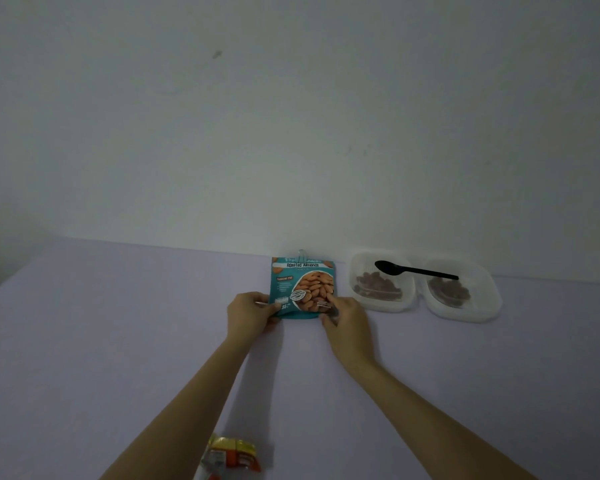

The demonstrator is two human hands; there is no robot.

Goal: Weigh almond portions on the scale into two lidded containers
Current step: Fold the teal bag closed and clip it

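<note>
A teal bag of roasted almonds (300, 282) stands upright on the lilac table (118, 341) near the wall, a clip at its top. My left hand (250, 311) grips its lower left corner and my right hand (343, 315) pinches its lower right corner. To the right sit two clear plastic containers with lids on, the left container (381, 282) and the right container (461, 292), each holding almonds. A black plastic spoon (413, 270) lies across both lids. No scale is in view.
A yellow and orange packet (229, 455) lies near the table's front edge between my forearms. A plain pale wall (291, 116) rises directly behind the bag and containers.
</note>
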